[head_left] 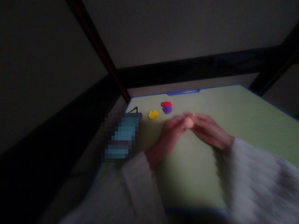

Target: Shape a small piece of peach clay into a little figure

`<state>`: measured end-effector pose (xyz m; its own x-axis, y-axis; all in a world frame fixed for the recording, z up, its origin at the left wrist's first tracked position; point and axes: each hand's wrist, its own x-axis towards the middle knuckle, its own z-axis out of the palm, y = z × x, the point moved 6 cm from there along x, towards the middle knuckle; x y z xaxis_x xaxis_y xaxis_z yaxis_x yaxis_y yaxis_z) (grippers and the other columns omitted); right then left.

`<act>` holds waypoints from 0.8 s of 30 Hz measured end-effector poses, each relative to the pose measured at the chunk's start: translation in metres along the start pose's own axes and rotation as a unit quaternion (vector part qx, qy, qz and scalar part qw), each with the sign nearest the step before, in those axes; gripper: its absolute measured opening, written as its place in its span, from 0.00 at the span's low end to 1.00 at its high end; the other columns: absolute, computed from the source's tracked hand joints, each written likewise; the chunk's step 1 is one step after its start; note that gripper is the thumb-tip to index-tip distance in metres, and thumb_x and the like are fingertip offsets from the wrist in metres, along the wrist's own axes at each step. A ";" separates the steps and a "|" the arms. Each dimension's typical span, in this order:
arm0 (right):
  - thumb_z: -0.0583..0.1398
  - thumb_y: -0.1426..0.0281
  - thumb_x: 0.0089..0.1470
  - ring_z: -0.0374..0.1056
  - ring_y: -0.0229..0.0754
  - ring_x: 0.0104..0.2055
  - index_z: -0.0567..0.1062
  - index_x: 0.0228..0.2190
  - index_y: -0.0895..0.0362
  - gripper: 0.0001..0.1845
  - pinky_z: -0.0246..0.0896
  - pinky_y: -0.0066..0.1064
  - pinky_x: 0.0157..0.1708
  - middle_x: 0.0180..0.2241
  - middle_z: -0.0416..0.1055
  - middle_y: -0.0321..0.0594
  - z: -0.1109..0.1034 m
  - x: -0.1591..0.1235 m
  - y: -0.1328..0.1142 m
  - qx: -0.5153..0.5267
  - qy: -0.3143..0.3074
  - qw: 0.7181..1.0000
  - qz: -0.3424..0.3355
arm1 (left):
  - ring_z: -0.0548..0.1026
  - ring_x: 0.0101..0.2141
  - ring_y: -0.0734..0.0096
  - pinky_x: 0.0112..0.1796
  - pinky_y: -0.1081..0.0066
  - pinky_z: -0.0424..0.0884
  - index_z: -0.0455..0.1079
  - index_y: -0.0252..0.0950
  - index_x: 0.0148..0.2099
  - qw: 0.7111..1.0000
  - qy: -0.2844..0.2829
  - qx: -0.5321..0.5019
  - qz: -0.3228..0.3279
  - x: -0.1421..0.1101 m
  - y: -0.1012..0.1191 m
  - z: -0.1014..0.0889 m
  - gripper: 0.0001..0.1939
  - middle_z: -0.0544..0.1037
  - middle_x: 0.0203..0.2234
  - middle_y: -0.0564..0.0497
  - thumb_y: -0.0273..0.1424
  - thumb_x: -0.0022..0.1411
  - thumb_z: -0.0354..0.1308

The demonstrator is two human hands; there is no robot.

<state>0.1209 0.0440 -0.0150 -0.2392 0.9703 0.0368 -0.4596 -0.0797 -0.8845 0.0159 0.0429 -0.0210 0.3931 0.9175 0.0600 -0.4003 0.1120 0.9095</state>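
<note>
Above the middle of the table, my left hand and my right hand meet at the fingertips. Between them shows a small, pale peach lump of modelling clay, rounded in outline. Both hands are closed on it, and the fingers are somewhat blurred, so their exact grip is hard to see. Beyond my left hand lie a yellow lump of clay, a purple lump and a red lump. The purple one appears to touch the red one or sit just in front of it.
The pale green table has a blue edge and a blue handle at its far side. A pixelated device with a bluish screen is at the left edge, with a dark cable behind it. A wall rises behind.
</note>
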 end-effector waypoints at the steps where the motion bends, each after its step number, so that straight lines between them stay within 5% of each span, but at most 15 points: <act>1: 0.66 0.69 0.44 0.69 0.37 0.37 0.80 0.31 0.54 0.08 0.60 0.31 0.46 0.36 0.77 0.37 -0.001 0.000 0.000 0.003 0.000 1.000 0.003 | 0.67 0.33 0.77 0.35 0.76 0.63 0.73 0.36 0.40 1.000 -0.002 0.005 0.003 0.000 -0.001 -0.001 0.11 0.71 0.29 0.53 0.32 0.52 0.61; 14: 0.67 0.68 0.42 0.68 0.37 0.41 0.80 0.30 0.55 0.08 0.58 0.29 0.48 0.38 0.77 0.38 -0.004 -0.002 0.003 0.010 0.026 0.999 0.029 | 0.72 0.44 0.68 0.47 0.69 0.64 0.73 0.35 0.43 0.994 -0.025 0.084 0.059 0.002 0.002 0.001 0.14 0.77 0.40 0.47 0.33 0.53 0.60; 24: 0.67 0.68 0.41 0.69 0.36 0.41 0.80 0.28 0.54 0.07 0.61 0.28 0.47 0.38 0.77 0.37 -0.005 -0.003 0.000 0.027 0.053 0.998 0.027 | 0.75 0.42 0.66 0.45 0.67 0.68 0.72 0.36 0.45 0.984 0.015 0.147 0.099 0.002 0.006 -0.008 0.16 0.78 0.40 0.48 0.33 0.52 0.61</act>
<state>0.1259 0.0425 -0.0177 -0.1746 0.9826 -0.0625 -0.4951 -0.1425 -0.8570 0.0078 0.0486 -0.0189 0.3055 0.9215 0.2400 -0.2072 -0.1817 0.9613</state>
